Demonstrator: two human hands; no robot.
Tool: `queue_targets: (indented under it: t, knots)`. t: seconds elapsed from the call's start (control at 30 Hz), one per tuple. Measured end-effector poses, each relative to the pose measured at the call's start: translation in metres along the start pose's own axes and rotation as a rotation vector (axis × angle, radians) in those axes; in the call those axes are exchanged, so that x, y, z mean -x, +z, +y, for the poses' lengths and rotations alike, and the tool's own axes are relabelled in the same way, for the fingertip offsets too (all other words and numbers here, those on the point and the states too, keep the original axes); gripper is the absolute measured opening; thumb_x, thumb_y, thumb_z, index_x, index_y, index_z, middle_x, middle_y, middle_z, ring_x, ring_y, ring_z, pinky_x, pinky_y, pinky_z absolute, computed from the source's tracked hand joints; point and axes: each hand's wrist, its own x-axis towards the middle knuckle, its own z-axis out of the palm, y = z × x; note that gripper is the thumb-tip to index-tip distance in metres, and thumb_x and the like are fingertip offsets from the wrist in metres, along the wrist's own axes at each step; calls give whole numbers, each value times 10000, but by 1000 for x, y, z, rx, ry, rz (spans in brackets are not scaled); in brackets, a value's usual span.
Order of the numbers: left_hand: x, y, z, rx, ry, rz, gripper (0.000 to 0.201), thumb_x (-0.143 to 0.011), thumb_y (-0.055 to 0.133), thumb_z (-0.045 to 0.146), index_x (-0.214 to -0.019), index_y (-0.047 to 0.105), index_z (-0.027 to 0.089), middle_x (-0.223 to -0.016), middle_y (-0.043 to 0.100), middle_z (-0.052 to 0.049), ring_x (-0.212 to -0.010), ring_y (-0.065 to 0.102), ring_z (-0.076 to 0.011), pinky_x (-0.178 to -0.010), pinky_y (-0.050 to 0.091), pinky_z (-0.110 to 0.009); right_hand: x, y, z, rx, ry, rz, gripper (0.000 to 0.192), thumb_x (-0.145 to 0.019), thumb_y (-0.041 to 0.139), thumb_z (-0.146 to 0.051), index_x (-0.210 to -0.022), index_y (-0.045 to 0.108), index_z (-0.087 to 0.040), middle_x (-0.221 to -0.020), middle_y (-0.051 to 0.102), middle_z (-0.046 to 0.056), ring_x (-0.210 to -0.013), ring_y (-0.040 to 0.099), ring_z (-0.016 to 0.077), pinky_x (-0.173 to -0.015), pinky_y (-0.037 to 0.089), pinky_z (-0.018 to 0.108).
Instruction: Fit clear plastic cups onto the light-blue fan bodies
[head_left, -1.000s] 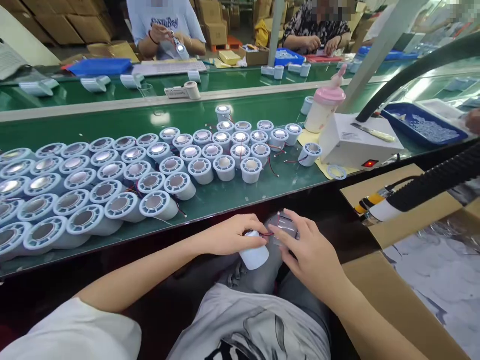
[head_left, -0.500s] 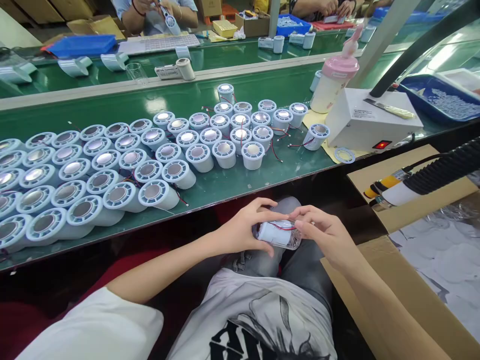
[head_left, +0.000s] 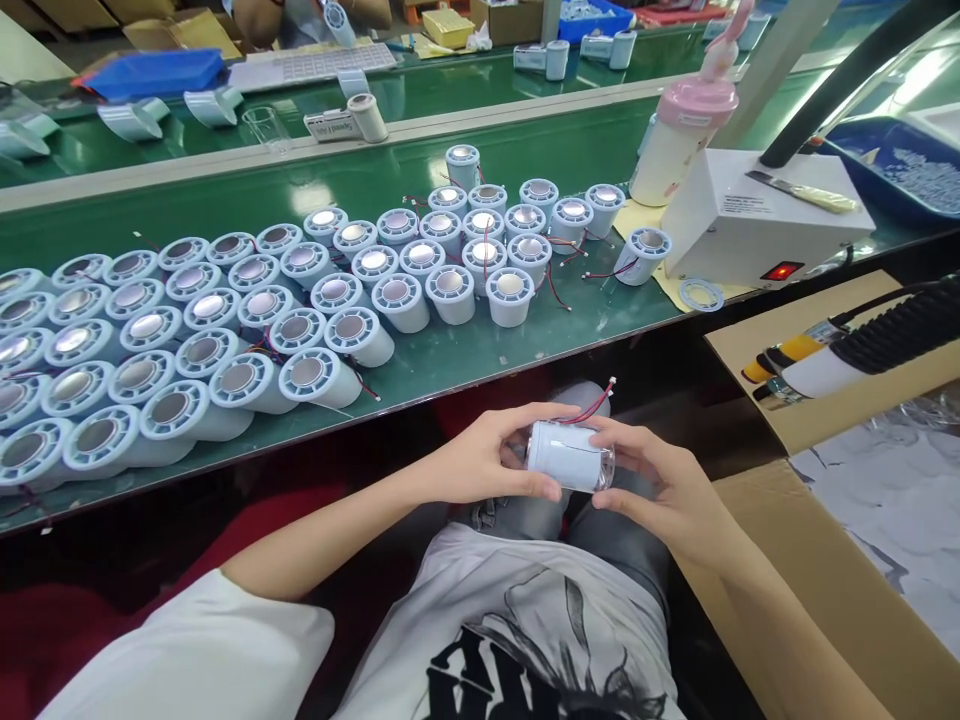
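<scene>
Above my lap, a light-blue cylindrical motor housing [head_left: 566, 455] lies sideways between my two hands, with a clear plastic cover around its right end. My left hand [head_left: 501, 455] wraps its left end, thumb below and fingers above. On the right end, my right hand [head_left: 656, 478] grips with the thumb underneath and the fingers on top. A thin red and black wire [head_left: 592, 408] with a small white plug sticks up from the housing's far side. Rows of similar light-blue housings [head_left: 510, 297] stand on the green bench, nearest just beyond my hands.
Right of the housings are a pink-lided bottle [head_left: 679, 130], a white box with a lit red switch [head_left: 765, 220] and a blue tray [head_left: 900, 170]. An open cardboard box [head_left: 795, 560] and a yellow-banded tool [head_left: 787, 365] lie to my right. A co-worker's hand [head_left: 367, 12] shows across the bench.
The housing has been turned in my hands, so its wire now points up and away. My right fingers have moved from the wire to grip the housing's right end.
</scene>
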Motion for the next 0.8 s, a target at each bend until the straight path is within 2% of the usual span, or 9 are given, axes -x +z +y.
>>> queue_targets:
  t: [0.13,0.3,0.6,0.8]
  knots:
    - [3,-1,5,-75,77,-4,754,-712,851,330,-1400,545,285,-1400,590,-103,-1200,615,-275,-953,543,-376,-1,0,-4,-123,95,-33,358,-840,774,-279,-1161,618,-312,-1289,653,32,-1124,668,220,-974,567,349]
    - [6,-2,4,-112,122,4,772,-690,869,308,-1394,554,293,-1423,573,-107,-1265,579,-295,-1013,522,-414,0,1,-5,-233,185,-42,387,-846,769,-340,-1183,582,-297,-1225,663,51,-1095,663,228,-933,570,356]
    - [7,-3,3,-158,191,-10,766,-696,866,272,-1396,555,306,-1456,548,-96,-1351,507,-292,-1029,510,-378,-6,3,-6,-482,335,-32,399,-822,777,-437,-1128,584,-270,-1037,714,32,-854,671,157,-713,573,245]
    - [8,-3,3,-173,243,-13,766,-692,867,228,-1385,560,341,-1458,547,-66,-1360,497,-266,-1024,513,-338,-5,7,-4,-586,465,23,475,-783,777,-545,-1071,557,-239,-836,703,-4,-678,693,146,-607,608,251]
